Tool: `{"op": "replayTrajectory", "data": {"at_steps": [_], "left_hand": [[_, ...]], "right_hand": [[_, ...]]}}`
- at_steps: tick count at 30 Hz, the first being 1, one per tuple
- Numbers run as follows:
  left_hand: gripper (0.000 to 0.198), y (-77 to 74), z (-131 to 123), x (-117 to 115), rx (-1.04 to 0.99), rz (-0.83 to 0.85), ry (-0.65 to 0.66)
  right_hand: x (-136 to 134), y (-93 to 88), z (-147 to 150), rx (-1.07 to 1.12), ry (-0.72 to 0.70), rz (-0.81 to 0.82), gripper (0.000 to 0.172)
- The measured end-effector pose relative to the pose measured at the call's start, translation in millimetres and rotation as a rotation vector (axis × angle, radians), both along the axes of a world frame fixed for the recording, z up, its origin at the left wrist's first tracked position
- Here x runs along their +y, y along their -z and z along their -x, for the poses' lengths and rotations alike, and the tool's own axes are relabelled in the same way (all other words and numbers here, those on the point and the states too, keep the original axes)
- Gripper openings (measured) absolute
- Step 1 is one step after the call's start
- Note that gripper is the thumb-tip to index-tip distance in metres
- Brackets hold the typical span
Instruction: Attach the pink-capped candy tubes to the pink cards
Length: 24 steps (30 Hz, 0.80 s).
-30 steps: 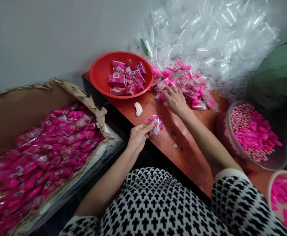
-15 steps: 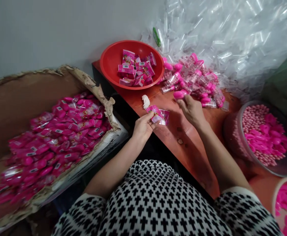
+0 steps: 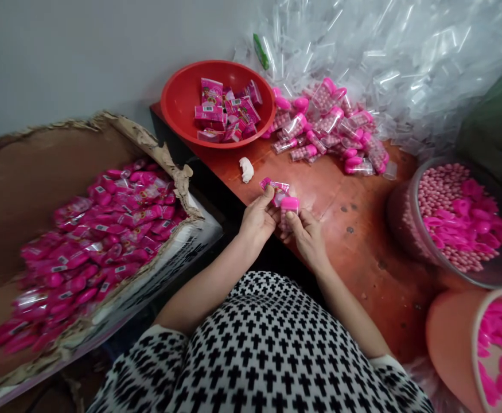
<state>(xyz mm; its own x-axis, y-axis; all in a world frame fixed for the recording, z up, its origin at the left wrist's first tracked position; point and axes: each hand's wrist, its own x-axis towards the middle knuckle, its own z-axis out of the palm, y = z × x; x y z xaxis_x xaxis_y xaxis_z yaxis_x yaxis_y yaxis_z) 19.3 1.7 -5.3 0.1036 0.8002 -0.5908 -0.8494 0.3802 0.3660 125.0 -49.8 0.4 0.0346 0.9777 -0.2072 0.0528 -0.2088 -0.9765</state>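
Between thumb and fingers, my left hand [image 3: 259, 217] grips a pink printed wrapper sleeve [image 3: 277, 187] with clear parts. My right hand [image 3: 310, 236] pinches a small clear tube of pink candy balls [image 3: 288, 213], its pink cap pointing up and away from me. Tube and wrapper are close together over the table's near edge; whether the tube is inside the wrapper's mouth I cannot tell. Just beyond my left hand lies a small white lump [image 3: 246, 170]. Farther off is a pile of filled, pink-capped tubes [image 3: 330, 123].
At left stands a torn cardboard box [image 3: 177, 172] of wrapped tubes. A red bowl [image 3: 171, 109] holds several wrapped packs. Clear empty tubes [image 3: 388, 63] heap up behind. On the right are a tub of candy balls and pink caps [image 3: 414, 212] and a peach bucket [image 3: 451, 338].
My right hand has come from the tube pile toward my left hand, bringing a filled tube to the wrapper. The view has shifted slightly.
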Motion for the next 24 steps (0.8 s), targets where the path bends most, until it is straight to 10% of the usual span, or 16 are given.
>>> {"op": "replayTrajectory", "data": {"at_steps": [17,24], "left_hand": [[0.038,-3.8,1.2,-2.3,0.231,-0.273,0.302],[0.041,-9.8,12.9,4.8,0.291,-0.400,0.490]], "right_hand": [[3.2,16.6,-3.1,-0.136,0.057,-0.136,0.028],[11.6,11.4,-4.4,0.252,-0.085,0.020,0.038]]}}
